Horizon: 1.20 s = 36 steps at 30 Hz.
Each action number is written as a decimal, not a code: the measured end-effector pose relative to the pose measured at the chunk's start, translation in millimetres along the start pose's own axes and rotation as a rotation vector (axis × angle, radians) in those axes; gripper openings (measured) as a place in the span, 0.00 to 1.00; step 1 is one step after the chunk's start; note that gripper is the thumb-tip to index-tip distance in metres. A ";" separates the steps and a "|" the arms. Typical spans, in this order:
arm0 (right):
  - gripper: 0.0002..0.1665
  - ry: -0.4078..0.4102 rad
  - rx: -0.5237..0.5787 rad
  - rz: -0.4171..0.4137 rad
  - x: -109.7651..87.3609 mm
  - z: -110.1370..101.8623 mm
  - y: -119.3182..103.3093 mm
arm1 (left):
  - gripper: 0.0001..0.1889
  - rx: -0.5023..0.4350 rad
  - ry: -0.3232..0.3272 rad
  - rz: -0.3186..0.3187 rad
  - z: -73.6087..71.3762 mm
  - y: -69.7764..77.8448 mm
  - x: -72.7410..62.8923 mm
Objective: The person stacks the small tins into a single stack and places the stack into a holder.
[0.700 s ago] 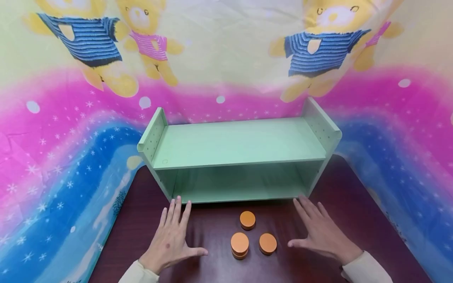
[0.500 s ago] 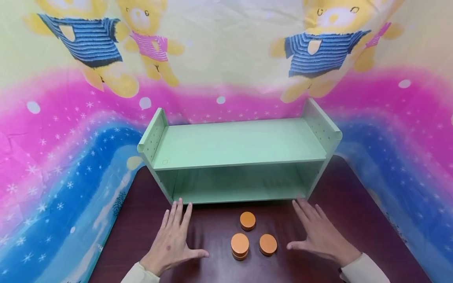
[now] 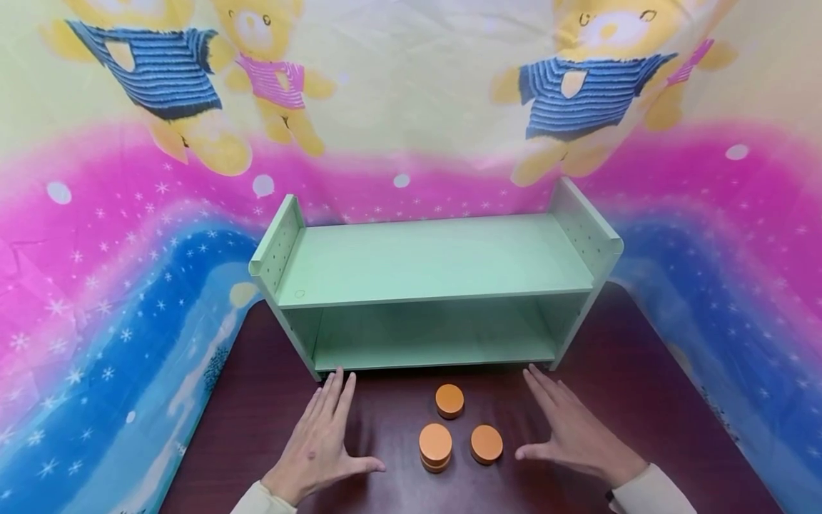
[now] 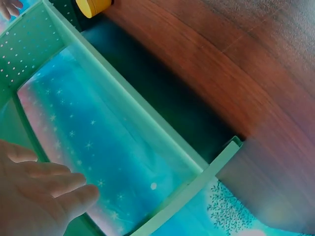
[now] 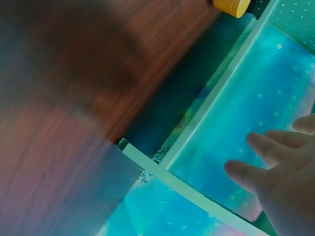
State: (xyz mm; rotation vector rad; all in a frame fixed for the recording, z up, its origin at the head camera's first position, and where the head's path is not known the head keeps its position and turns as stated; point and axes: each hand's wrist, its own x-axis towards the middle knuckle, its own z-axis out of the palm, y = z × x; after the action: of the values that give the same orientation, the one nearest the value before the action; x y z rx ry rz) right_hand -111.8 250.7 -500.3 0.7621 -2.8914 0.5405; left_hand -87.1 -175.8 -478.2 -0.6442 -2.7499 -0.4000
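On the dark table lie small orange round tins in the head view: a back one (image 3: pixel 449 400), a taller one at front left (image 3: pixel 435 444), which may be two stacked, and one at front right (image 3: pixel 486 444). My left hand (image 3: pixel 315 444) hovers left of them, fingers extended and thumb pointing inward. Opposite it, my right hand (image 3: pixel 574 433) is held the same way, its thumb near the front-right tin. Neither hand holds anything. Fingertips of both are near the front edge of a pale green two-level shelf (image 3: pixel 437 258). Both wrist views show straightened fingers beside the shelf.
The shelf's raised left side panel (image 3: pixel 277 243) and right side panel (image 3: pixel 586 225) bound its top board. Behind it hangs a cloth printed with bears (image 3: pixel 571 96), which also runs along both sides of the table (image 3: pixel 237 400).
Both hands have drawn slightly toward each other and back from the shelf's front edge. The tins and shelf stay where they were.
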 end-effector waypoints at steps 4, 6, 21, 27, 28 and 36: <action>0.73 -0.015 0.041 -0.009 -0.9 1.8 -0.9 | 0.71 -0.020 0.027 0.010 3.7 0.1 -0.6; 0.73 -0.028 0.064 -0.004 -1.6 3.3 -1.1 | 0.71 -0.037 0.024 0.004 5.5 0.5 -1.3; 0.70 -0.045 0.157 -0.010 -4.6 15.5 0.7 | 0.69 -0.175 -0.075 -0.109 17.2 9.5 -7.9; 0.70 -0.043 0.191 -0.017 -4.0 20.5 0.5 | 0.68 -0.250 -0.115 -0.149 21.2 12.9 -7.8; 0.70 -0.044 0.195 -0.016 -3.9 21.3 0.3 | 0.68 -0.273 -0.124 -0.160 21.9 13.5 -7.6; 0.69 -0.056 0.236 0.003 -2.3 28.7 -1.7 | 0.66 -0.386 -0.151 -0.174 27.9 16.8 -6.3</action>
State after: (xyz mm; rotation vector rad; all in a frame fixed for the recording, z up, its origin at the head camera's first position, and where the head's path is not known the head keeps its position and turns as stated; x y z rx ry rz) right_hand -109.2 240.0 -526.9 0.8137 -2.9137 0.8862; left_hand -79.8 -154.6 -502.6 -0.5403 -2.9066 -0.9762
